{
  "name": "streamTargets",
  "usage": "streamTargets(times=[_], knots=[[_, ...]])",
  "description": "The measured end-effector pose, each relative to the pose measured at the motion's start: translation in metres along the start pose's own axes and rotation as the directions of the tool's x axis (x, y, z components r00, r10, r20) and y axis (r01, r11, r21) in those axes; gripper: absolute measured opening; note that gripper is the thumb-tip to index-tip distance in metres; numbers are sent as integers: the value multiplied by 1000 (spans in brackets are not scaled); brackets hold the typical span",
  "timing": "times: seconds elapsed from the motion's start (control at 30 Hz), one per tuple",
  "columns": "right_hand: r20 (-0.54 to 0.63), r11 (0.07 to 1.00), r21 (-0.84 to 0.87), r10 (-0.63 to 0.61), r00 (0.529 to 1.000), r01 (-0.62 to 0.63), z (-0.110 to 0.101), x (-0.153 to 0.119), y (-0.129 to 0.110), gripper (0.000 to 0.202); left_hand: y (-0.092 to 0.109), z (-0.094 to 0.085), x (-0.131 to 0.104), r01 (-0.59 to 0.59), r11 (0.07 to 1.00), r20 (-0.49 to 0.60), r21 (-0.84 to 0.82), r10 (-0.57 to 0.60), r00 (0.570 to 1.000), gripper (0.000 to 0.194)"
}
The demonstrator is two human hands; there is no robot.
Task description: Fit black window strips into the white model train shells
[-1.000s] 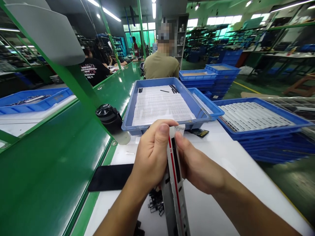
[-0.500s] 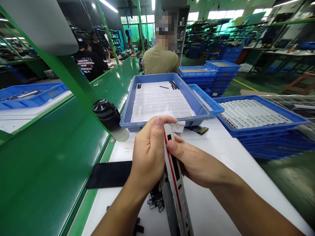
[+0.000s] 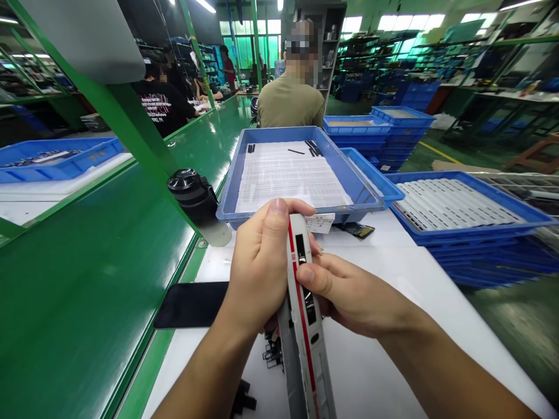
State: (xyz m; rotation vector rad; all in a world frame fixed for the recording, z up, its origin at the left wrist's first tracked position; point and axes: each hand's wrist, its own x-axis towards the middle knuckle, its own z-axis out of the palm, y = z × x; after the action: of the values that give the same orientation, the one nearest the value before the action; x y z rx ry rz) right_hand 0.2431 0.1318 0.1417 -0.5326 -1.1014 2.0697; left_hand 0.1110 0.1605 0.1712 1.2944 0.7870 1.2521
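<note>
Both hands hold a long white toy train car shell [image 3: 321, 364] with a red stripe and dark window openings, its far end raised above the table. My left hand [image 3: 257, 267] is closed around its left side near the far end, the index finger reaching over the top. My right hand [image 3: 345, 288] grips the right side, thumb pressed beside the windows and the other fingers partly hidden behind the shell. Small black plastic parts [image 3: 274, 352] lie on the white table under the shell, partly covered by it and my left arm. Another black part [image 3: 244, 398] is nearer to me.
Ahead stands a blue tray [image 3: 227, 201] of white strips with a few black pieces. A black bottle [image 3: 196, 203] and a dark phone-like slab [image 3: 190, 305] are on the left. Stacked blue trays [image 3: 463, 235] hold white shells at right. A person [image 3: 292, 102] sits ahead.
My right thumb has moved slightly down along the shell relative to its windows. The shell's near end has swung a little to the left. Both hands still grip it.
</note>
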Motion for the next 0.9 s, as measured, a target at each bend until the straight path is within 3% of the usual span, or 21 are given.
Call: streamTargets(times=[0.33, 0.53, 0.9], knots=[[0, 996, -90, 18, 1000, -18, 3, -2, -3, 33, -1, -3, 2, 42, 998, 11, -48, -41, 999, 47], [-47, 987, -156, -36, 998, 29, 10, -4, -4, 28, -2, -3, 4, 42, 995, -2, -91, -42, 999, 48], [-58, 992, -122, -29, 998, 21, 11, -2, -4, 24, -8, -11, 11, 74, 988, 14, -137, -73, 997, 46]])
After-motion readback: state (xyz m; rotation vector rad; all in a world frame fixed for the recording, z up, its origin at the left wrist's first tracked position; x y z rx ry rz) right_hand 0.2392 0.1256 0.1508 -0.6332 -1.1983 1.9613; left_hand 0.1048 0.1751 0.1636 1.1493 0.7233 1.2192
